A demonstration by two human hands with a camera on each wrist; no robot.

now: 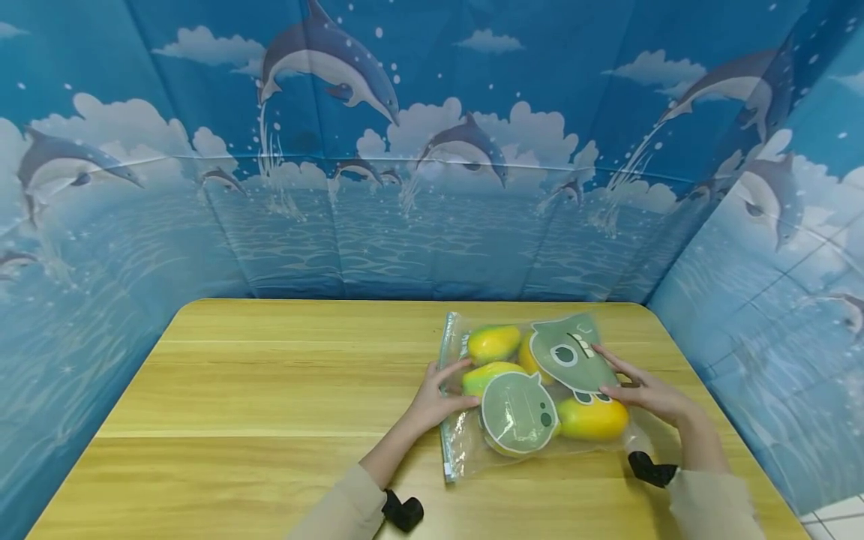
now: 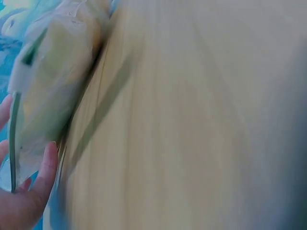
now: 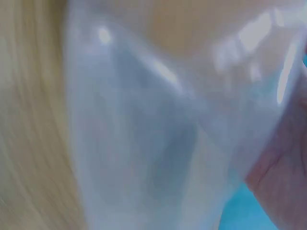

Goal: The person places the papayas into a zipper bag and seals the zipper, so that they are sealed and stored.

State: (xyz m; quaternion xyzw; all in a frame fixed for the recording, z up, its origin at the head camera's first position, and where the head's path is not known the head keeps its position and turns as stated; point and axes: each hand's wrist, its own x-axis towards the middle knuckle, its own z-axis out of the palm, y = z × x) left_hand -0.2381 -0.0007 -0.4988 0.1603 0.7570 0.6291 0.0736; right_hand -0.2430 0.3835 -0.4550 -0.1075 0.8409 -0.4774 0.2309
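Note:
A clear zip bag (image 1: 466,450) printed with green cartoon animals lies at the right half of the table, its zip strip (image 1: 447,405) toward the left. Inside are several yellow-green mangoes (image 1: 594,420), partly covered by the prints. My left hand (image 1: 432,401) reaches over the zip strip, finger and thumb spread and touching the plastic. In the left wrist view its thumb (image 2: 47,167) lies along the bag's end. On the opposite side, my right hand (image 1: 651,394) rests its extended fingers and thumb on the bag. Clear plastic (image 3: 144,134) fills most of the right wrist view.
The wooden table (image 1: 270,390) extends to the left of the bag. A blue dolphin-print curtain (image 1: 405,225) stands along the back and both sides. Black wrist mounts (image 1: 403,511) sit at both sleeves.

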